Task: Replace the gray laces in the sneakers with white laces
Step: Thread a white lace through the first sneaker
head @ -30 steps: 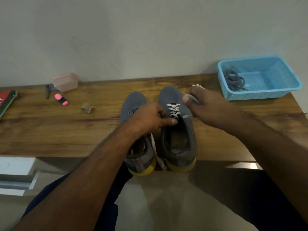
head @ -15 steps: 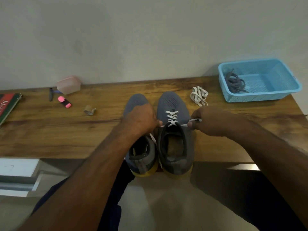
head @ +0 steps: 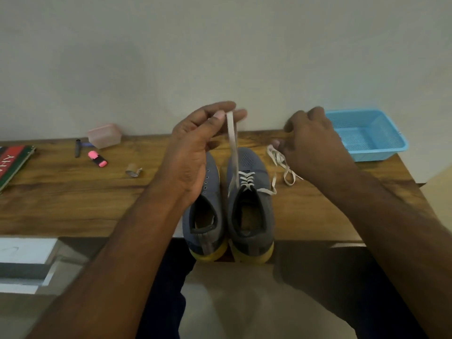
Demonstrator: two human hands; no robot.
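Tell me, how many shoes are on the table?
2. The left sneaker sits under the left hand and shows no lace. The right sneaker stands beside it, touching, with a white lace threaded through it.

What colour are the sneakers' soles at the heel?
Yellow, on both sneakers, clearest at the heels in the head view.

Home/office desk: wooden top (head: 73, 199), highlighter (head: 97, 159), book (head: 12, 165), plain wall (head: 220, 57).
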